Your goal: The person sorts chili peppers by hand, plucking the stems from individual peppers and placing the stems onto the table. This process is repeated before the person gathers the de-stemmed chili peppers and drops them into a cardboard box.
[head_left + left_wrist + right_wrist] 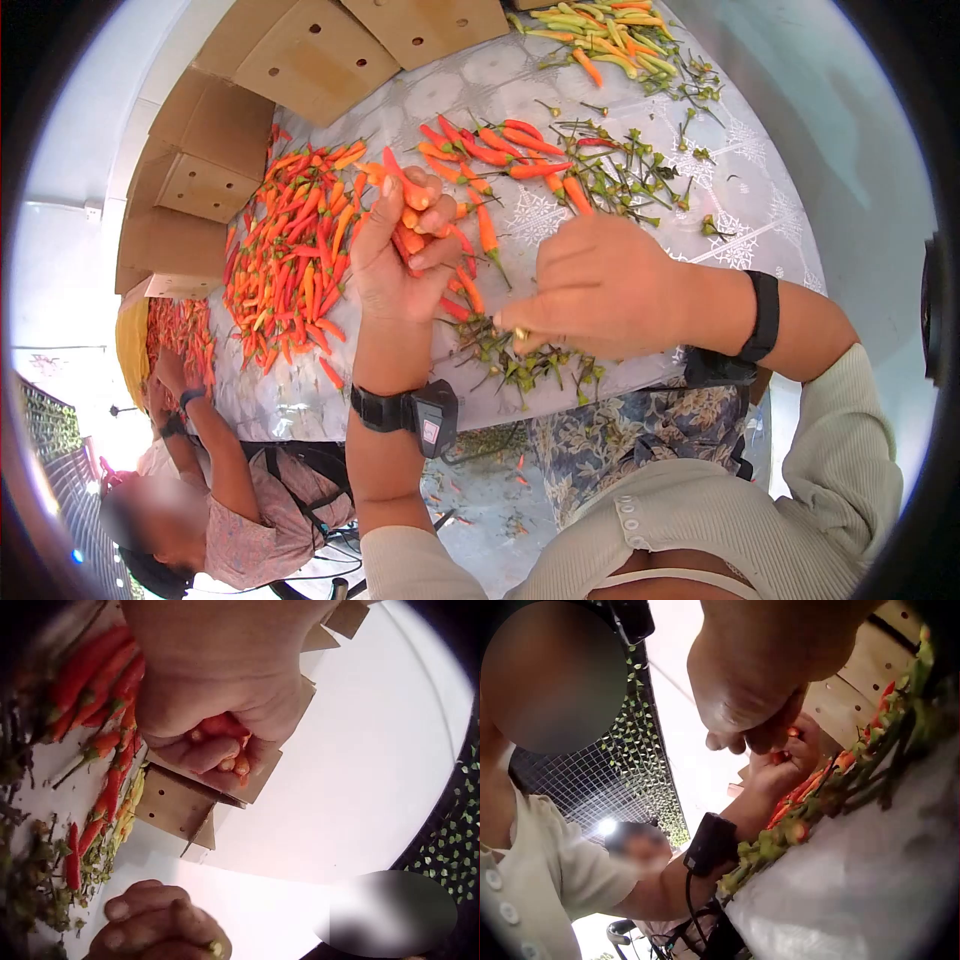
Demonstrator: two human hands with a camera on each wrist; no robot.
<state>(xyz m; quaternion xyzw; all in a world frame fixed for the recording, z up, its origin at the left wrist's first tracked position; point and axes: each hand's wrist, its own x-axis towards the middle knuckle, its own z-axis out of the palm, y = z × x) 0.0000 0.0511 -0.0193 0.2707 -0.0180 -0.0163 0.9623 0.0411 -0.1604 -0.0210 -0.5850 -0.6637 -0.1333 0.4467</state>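
In the head view the left hand [395, 260] grips several red and orange chilies [408, 190] above the table. Their blunt ends show between its curled fingers in the left wrist view, where the hand [217, 690] hides the rest. Just to the right, the right hand [605, 290] has curled fingers and pinches a small green stem [521, 335] over a pile of loose stems [540, 372]. The two hands are apart in the head view. From the right wrist view, the right hand [757, 690] covers part of the left hand [791, 761].
A large heap of chilies [300, 240] lies left of the hands. More stems [625, 175] and yellow-green chilies [610, 35] are spread toward the back right. Cardboard boxes [315, 60] line the table's far edge. Another person [250, 520] sits at the left.
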